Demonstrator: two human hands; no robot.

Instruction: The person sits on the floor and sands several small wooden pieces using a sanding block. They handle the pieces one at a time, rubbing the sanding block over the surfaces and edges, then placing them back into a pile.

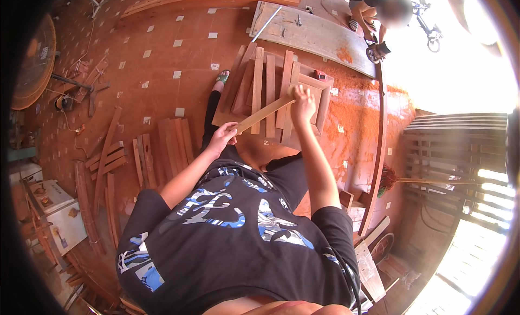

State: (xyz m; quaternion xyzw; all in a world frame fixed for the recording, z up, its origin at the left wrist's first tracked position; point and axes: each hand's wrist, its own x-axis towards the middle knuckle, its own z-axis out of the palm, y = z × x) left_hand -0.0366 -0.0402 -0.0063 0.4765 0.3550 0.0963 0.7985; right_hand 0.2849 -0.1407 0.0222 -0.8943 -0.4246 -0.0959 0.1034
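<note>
A narrow wooden strip [264, 112] runs slantwise between my hands, over a low stack of panels. My left hand [221, 139] is closed around its near end. At the far end my right hand [303, 105] closes over the strip, and a small tan piece [293, 92] shows by its fingers; its kind is too small to tell. Beneath lie several loose wooden slats [270, 87], roughly side by side, on a framed wooden panel [323, 101]. A small red and black object [320, 75] rests near that panel's far edge.
Wood pieces [174, 141] lie on the tiled floor at left. A standing fan [35, 60] is far left. Beyond the stack, a long board [314, 36] carries small tools; a person [365, 11] crouches there with a power tool [377, 51]. A long beam [377, 152] stands right.
</note>
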